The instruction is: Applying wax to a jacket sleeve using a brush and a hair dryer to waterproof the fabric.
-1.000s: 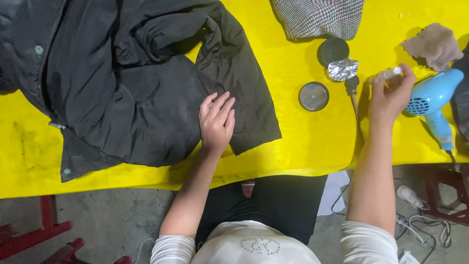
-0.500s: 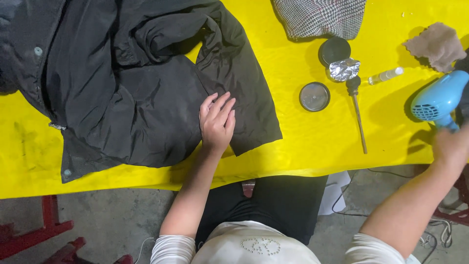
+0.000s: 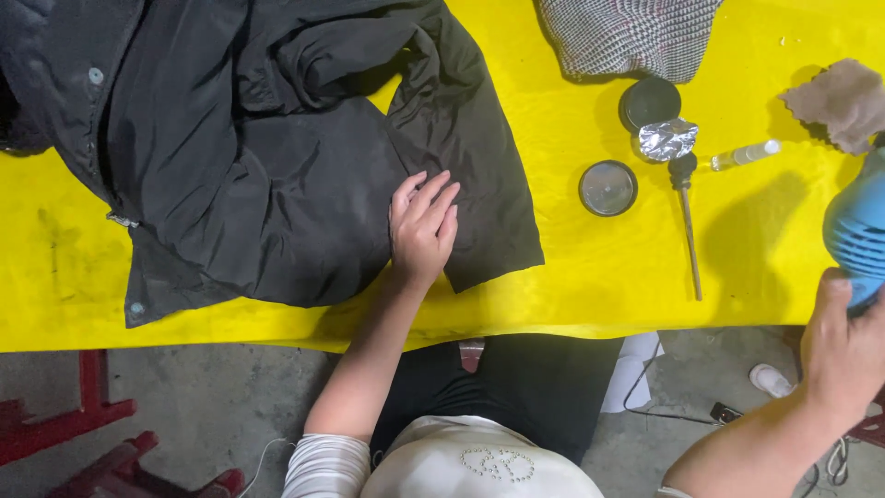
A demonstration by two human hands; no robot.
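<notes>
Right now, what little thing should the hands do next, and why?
Probably swing the blue hair dryer over to the black jacket. The right hand grips it at the table's edge, far from the cloth, while the left hand lies flat on the jacket.

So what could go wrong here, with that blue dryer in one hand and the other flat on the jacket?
1. The right hand grips the blue hair dryer at the table's edge; it could slip and fall to the floor.
2. The left hand lies flat on the black jacket; hot air aimed close might scorch fabric or fingers.
3. A sweep of the dryer could knock the small bottle or the thin metal tool.
</notes>
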